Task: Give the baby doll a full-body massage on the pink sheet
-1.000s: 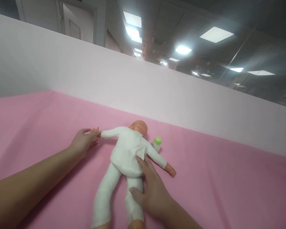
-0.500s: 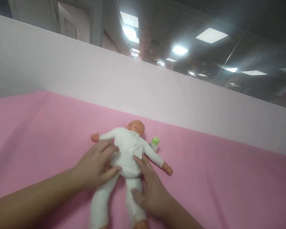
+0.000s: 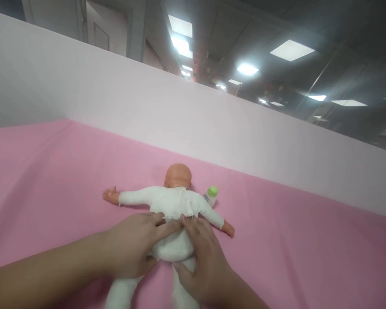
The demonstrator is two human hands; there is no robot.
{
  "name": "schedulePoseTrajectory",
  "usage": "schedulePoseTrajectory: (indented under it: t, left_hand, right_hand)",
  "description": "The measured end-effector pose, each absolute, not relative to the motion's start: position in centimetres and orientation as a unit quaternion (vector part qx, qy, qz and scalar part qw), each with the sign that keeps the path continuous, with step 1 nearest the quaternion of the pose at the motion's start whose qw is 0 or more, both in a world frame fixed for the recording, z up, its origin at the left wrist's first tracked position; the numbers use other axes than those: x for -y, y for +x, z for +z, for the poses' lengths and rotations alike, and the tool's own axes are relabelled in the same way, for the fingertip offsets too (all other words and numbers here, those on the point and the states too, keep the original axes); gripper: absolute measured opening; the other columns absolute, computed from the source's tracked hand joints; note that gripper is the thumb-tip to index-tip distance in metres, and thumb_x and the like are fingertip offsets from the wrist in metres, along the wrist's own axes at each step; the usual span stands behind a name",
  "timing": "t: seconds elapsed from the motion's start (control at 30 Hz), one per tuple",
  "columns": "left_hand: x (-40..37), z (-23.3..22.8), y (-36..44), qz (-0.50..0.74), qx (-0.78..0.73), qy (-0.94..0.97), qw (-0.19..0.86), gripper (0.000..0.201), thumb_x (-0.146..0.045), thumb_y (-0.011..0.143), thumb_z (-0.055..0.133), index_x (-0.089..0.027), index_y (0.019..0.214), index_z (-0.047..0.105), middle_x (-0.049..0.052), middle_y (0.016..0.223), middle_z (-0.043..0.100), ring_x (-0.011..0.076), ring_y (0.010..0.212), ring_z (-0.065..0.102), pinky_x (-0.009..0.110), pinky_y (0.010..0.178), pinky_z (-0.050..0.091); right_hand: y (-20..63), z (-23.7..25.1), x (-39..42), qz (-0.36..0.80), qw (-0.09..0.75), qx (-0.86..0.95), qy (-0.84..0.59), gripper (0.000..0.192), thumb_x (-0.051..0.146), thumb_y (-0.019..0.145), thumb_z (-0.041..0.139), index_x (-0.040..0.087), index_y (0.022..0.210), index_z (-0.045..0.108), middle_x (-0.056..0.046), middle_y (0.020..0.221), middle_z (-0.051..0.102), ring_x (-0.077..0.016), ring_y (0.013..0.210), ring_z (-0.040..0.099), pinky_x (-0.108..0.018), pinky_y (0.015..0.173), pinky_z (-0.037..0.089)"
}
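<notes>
A baby doll with a soft white body lies face down on a pink sheet, its arms spread out sideways. The bald back of its head points away from me. My left hand grips the left side of its waist, fingers reaching over the lower back and thumb by the hip. On the other side my right hand is round the hip, fingertips on the back and thumb near the upper leg. Both hands are partly closed about the body. The lower legs run out of view at the bottom.
A small clear bottle with a green cap stands tilted beside the doll's right shoulder. The pink sheet spreads out on both sides. Behind it a white panel rises as a barrier. Ceiling lights and a doorway show beyond.
The doll has been turned straighter and drawn slightly towards me. Its left arm reaches further out. My hands have come closer together over its lower back.
</notes>
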State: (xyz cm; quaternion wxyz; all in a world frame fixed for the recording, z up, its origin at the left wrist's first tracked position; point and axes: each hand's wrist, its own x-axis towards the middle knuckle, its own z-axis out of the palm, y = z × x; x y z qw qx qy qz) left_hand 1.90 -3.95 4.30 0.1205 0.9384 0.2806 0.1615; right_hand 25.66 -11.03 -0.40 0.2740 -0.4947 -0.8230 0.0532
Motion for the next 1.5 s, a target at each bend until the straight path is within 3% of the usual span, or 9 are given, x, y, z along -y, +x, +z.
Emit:
schedulePoseTrajectory:
  t: [0.1, 0.23, 0.33, 0.47, 0.57, 0.7, 0.93, 1.2, 1.5]
  left_hand:
    - [3.7, 3.7, 2.0, 0.153, -0.335, 0.912, 0.178, 0.062, -0.026, 0.07, 0.065, -0.025, 0.131, 0.06, 0.008, 0.095, 0.069, 0.0303, 0.08, 0.066, 0.034, 0.063, 0.044]
    - [2.8, 2.7, 1.9, 0.147, -0.435, 0.865, 0.202, 0.11, -0.043, 0.064, 0.075, -0.016, 0.159, 0.028, 0.016, 0.107, 0.072, 0.0384, 0.09, 0.068, 0.037, 0.065, 0.046]
    - [2.9, 2.7, 1.8, 0.135, -0.462, 0.862, 0.156, 0.118, -0.051, 0.06, 0.079, -0.015, 0.16, 0.029, 0.019, 0.107, 0.071, 0.043, 0.095, 0.067, 0.043, 0.072, 0.047]
    - [4.2, 3.5, 2.1, 0.17, -0.414, 0.892, 0.071, 0.098, -0.047, 0.064, 0.08, -0.017, 0.15, 0.045, 0.017, 0.109, 0.067, 0.0404, 0.099, 0.063, 0.051, 0.085, 0.046]
    - [5.5, 3.8, 2.7, 0.196, -0.343, 0.917, 0.053, 0.052, -0.043, 0.076, 0.074, -0.02, 0.121, 0.065, 0.012, 0.104, 0.065, 0.034, 0.095, 0.06, 0.048, 0.086, 0.046]
    - [6.1, 3.5, 3.4, 0.173, -0.274, 0.941, 0.098, 0.013, -0.03, 0.084, 0.064, -0.02, 0.091, 0.068, 0.007, 0.09, 0.066, 0.0274, 0.086, 0.059, 0.042, 0.08, 0.047]
    - [5.3, 2.6, 3.8, 0.197, -0.221, 0.946, 0.13, 0.02, -0.026, 0.083, 0.059, -0.02, 0.065, 0.058, 0.002, 0.065, 0.062, 0.0187, 0.062, 0.056, 0.034, 0.063, 0.044]
    - [5.2, 2.4, 3.0, 0.368, -0.172, 0.914, 0.004, 0.014, -0.016, 0.083, 0.05, -0.02, 0.071, 0.057, 0.005, 0.071, 0.056, 0.0205, 0.066, 0.047, 0.036, 0.062, 0.036]
    - [4.4, 2.8, 4.4, 0.199, -0.283, 0.926, 0.149, 0.015, -0.019, 0.082, 0.052, -0.02, 0.075, 0.065, 0.005, 0.077, 0.065, 0.022, 0.071, 0.059, 0.035, 0.065, 0.043]
  right_hand:
    - [25.4, -0.5, 10.9, 0.047, 0.286, 0.82, -0.494, 0.101, 0.022, 0.077, 0.068, 0.028, 0.162, 0.013, -0.01, 0.164, 0.032, -0.0388, 0.152, 0.027, -0.064, 0.121, 0.026]
    - [25.4, -1.1, 10.8, 0.079, 0.32, 0.78, -0.531, 0.106, 0.025, 0.078, 0.069, 0.027, 0.162, 0.005, -0.012, 0.165, 0.03, -0.0369, 0.149, 0.032, -0.059, 0.117, 0.037]
    - [25.4, -1.3, 10.8, 0.081, 0.331, 0.771, -0.537, 0.104, 0.026, 0.078, 0.07, 0.026, 0.161, 0.008, -0.014, 0.161, 0.034, -0.0366, 0.146, 0.037, -0.058, 0.115, 0.041]
    - [25.0, -1.0, 11.2, -0.006, 0.351, 0.788, -0.506, 0.079, 0.028, 0.078, 0.073, 0.024, 0.148, 0.036, -0.015, 0.149, 0.046, -0.0368, 0.14, 0.041, -0.057, 0.115, 0.038]
    - [24.5, -0.5, 11.6, -0.04, 0.349, 0.796, -0.493, 0.04, 0.026, 0.079, 0.072, 0.023, 0.116, 0.056, -0.012, 0.119, 0.06, -0.0328, 0.113, 0.057, -0.051, 0.097, 0.048]
    - [24.0, 0.3, 11.5, 0.014, 0.31, 0.808, -0.501, 0.009, 0.018, 0.083, 0.062, 0.023, 0.084, 0.055, -0.003, 0.084, 0.061, -0.022, 0.08, 0.058, -0.036, 0.071, 0.046]
    - [23.7, 0.6, 11.6, 0.093, 0.255, 0.828, -0.49, 0.023, 0.021, 0.092, 0.049, 0.022, 0.07, 0.047, 0.002, 0.068, 0.06, -0.0154, 0.064, 0.054, -0.03, 0.062, 0.036]
    - [23.0, 0.1, 12.2, -0.01, 0.371, 0.795, -0.479, 0.015, 0.016, 0.088, 0.055, 0.022, 0.075, 0.053, 0.0, 0.07, 0.058, -0.0174, 0.068, 0.055, -0.032, 0.066, 0.039]
    - [23.4, 0.6, 10.5, 0.138, 0.315, 0.767, -0.542, 0.017, 0.017, 0.088, 0.059, 0.022, 0.072, 0.055, 0.004, 0.073, 0.064, -0.0151, 0.07, 0.059, -0.029, 0.068, 0.041]
